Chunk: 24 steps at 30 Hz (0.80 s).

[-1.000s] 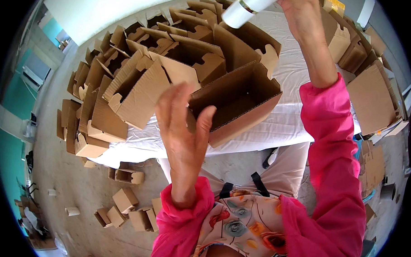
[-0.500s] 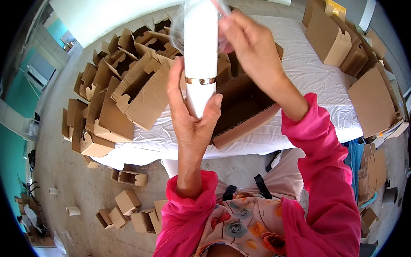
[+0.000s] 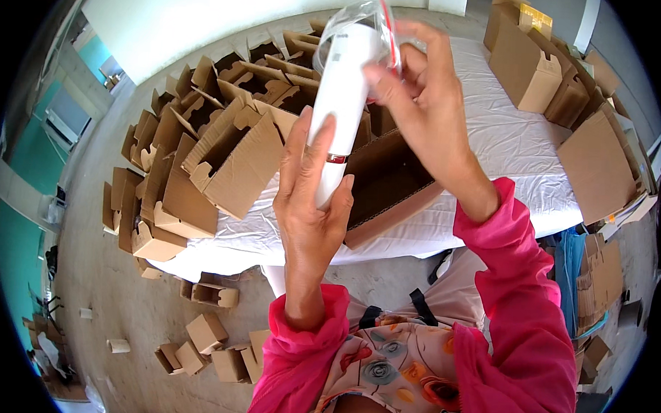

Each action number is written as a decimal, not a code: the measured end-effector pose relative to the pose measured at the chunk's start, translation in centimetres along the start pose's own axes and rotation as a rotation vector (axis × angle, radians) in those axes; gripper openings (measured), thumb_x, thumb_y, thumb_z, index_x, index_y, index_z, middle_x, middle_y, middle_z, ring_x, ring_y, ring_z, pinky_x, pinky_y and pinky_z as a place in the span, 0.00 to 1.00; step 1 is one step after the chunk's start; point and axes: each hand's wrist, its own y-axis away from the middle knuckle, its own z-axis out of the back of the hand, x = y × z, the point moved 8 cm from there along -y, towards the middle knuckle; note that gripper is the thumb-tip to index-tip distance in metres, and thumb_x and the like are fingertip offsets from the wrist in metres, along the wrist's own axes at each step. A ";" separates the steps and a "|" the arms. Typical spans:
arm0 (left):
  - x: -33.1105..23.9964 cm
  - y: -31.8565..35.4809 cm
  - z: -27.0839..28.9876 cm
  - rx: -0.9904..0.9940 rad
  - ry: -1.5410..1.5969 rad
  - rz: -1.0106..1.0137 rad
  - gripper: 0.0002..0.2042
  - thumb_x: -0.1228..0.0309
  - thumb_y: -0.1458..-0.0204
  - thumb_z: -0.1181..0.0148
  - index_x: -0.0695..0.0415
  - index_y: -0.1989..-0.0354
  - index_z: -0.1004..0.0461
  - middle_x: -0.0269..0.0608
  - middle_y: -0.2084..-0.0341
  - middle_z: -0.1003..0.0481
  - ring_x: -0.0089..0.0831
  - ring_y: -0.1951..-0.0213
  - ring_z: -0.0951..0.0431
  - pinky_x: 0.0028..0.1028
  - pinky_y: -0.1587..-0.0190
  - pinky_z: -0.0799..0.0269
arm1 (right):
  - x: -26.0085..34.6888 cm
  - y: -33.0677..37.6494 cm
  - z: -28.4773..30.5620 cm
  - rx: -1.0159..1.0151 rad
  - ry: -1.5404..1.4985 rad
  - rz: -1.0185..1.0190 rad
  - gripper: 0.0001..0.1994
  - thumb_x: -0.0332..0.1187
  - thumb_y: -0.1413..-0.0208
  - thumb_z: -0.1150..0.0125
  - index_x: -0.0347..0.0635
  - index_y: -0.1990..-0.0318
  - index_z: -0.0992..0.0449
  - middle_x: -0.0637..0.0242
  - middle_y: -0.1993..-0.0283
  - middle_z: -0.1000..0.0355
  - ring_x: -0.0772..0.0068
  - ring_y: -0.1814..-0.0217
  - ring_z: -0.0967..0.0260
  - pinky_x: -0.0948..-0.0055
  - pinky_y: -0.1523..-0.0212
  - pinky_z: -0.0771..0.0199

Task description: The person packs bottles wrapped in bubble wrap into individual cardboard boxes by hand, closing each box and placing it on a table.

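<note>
My left hand is wrapped round the lower part of a white cylinder-shaped device with a shiny gold-coloured band. The device is tilted, its upper end leaning right. Over that upper end sits a clear plastic bag with a red strip along its edge. At the bag's right side my right hand pinches the plastic, thumb close to the device; some of its fingertips are hidden. Just below the device stands an open brown cardboard box, dark inside.
Many open cardboard boxes crowd the left of a table under a white cloth. More cardboard boxes stand at its far right. Small cartons lie on the floor at the lower left.
The device has come lower and tipped to the right. The bag's red strip has moved right, and my right hand has shifted down and right with more fingers showing.
</note>
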 end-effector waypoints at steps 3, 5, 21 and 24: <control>0.2 0.3 -0.2 0.042 -0.060 0.000 0.38 0.86 0.62 0.39 0.59 0.36 0.42 0.56 0.40 0.40 0.49 0.38 0.37 0.35 0.45 0.31 | 1.6 -0.6 0.0 0.015 0.136 0.288 0.07 0.25 0.41 0.46 0.41 0.57 0.24 0.69 0.68 0.30 0.78 0.69 0.31 0.78 0.70 0.29; 1.2 0.6 0.2 -0.020 -0.025 0.065 0.43 0.86 0.63 0.37 0.59 0.34 0.48 0.56 0.39 0.42 0.48 0.38 0.39 0.35 0.45 0.30 | 3.8 0.9 -1.4 0.156 0.217 0.521 0.06 0.23 0.44 0.45 0.40 0.60 0.24 0.67 0.70 0.31 0.74 0.70 0.31 0.75 0.71 0.30; 1.2 0.7 1.6 -0.329 0.343 0.172 0.24 0.77 0.62 0.25 0.55 0.66 0.41 0.35 0.68 0.37 0.21 0.68 0.33 0.22 0.70 0.30 | -0.4 3.3 -2.4 0.138 -0.708 -0.441 0.38 0.40 0.48 0.33 0.35 0.37 0.49 0.59 0.50 0.35 0.69 0.47 0.34 0.71 0.54 0.28; 0.2 0.8 1.1 -0.279 0.092 0.071 0.25 0.72 0.67 0.22 0.56 0.74 0.41 0.35 0.73 0.40 0.24 0.73 0.37 0.24 0.74 0.39 | -1.3 3.8 -3.6 0.293 -0.818 -0.570 0.34 0.39 0.48 0.33 0.36 0.40 0.43 0.62 0.53 0.32 0.72 0.50 0.32 0.71 0.55 0.28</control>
